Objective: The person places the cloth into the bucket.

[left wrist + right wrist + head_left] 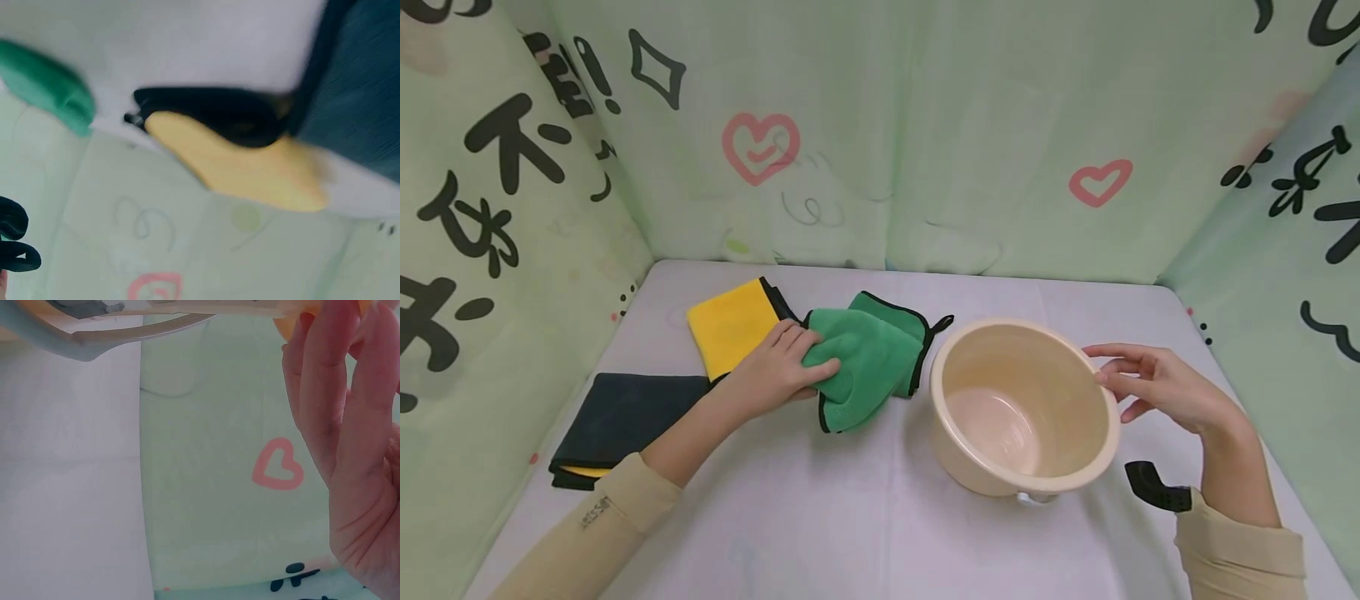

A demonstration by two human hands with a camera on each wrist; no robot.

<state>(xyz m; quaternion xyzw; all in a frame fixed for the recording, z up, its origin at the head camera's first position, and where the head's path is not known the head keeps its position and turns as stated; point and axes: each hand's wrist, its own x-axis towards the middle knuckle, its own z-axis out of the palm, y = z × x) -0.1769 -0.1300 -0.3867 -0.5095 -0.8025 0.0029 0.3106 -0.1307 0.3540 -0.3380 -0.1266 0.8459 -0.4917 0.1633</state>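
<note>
My left hand (786,367) grips a green cloth (865,354) with black edging and a small hanging loop. The cloth is bunched, partly raised off the table, and shows at the left of the left wrist view. At the right, a cream plastic bucket (992,408) stands upright with its mouth facing up. My right hand (1165,387) holds the bucket's right rim between fingers and thumb. In the right wrist view, the fingers (325,394) reach up to the rim, and the handle (125,337) curves below it.
Left of the green cloth lie a folded yellow cloth (733,325) and a folded dark cloth (632,421) with black edges. They rest on the white table (820,525). Pale green curtains (985,150) with drawings enclose the table at the back and both sides.
</note>
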